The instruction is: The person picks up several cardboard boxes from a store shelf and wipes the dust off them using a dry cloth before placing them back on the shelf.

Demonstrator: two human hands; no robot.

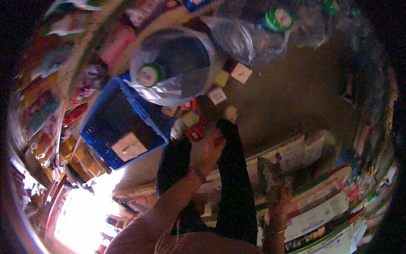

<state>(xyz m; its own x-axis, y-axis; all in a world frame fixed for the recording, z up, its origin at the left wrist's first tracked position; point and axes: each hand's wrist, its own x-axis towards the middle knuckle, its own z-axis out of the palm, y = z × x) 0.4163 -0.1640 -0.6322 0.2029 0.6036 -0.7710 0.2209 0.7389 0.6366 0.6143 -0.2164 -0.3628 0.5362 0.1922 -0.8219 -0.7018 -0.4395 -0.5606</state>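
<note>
My left hand (213, 143) reaches down between my dark-trousered legs. It is blurred, and its fingers are hard to make out in the dim light. Just beyond it lies a small red packet (195, 131) on the floor; I cannot tell whether the hand touches it. My right hand (275, 170) is dark and smeared, out to the right near white cartons, and its grip cannot be read. Ahead, a large clear plastic bag (209, 68) stands open with a round green-and-white label (148, 75). A blue plastic crate (123, 119) to the left holds a small cardboard box (129, 146).
Small boxes, one whitish (241, 73), one pale (217, 95) and one yellow (190, 117), lie on the brown floor (285, 92). Another clear plastic bag (247, 41) lies beyond. Packed shelves (79, 76) line the left. White cartons (317, 216) stand right; a bright doorway (82, 219) glares lower left.
</note>
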